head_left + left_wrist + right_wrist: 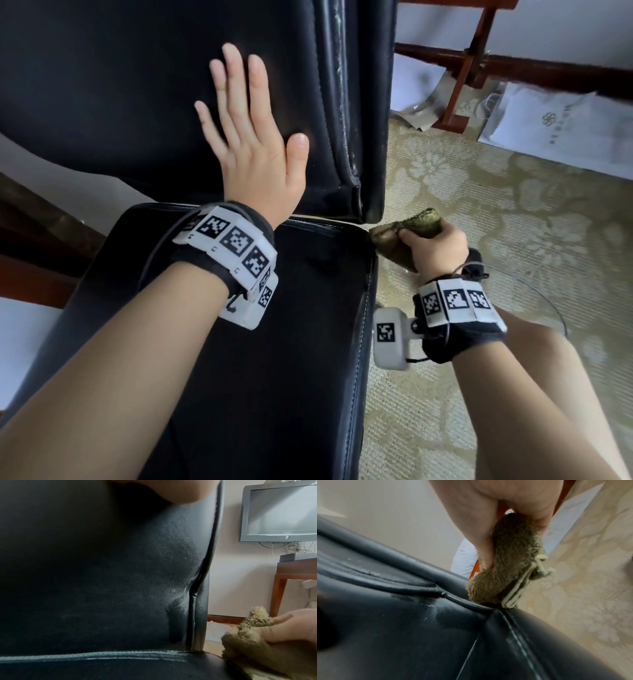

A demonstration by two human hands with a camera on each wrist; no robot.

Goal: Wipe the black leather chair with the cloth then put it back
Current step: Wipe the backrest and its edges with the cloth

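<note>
The black leather chair (291,342) fills the head view, its backrest (120,85) upright behind the seat. My left hand (250,137) lies flat on the backrest with straight, spread fingers. My right hand (435,246) grips a bunched olive-brown terry cloth (404,233) at the seat's right rear corner, where seat and backrest meet. In the right wrist view the cloth (508,563) touches that corner seam, thumb pressed into it. The left wrist view shows the backrest (102,574), damp streaks near its seam, and the cloth (248,639) at lower right.
Pale floral carpet (513,222) lies right of the chair. A red-brown wooden table frame (462,68) with white paper bags (561,126) under it stands at the far right. A grey TV (281,512) hangs on the wall above a wooden side table (295,569).
</note>
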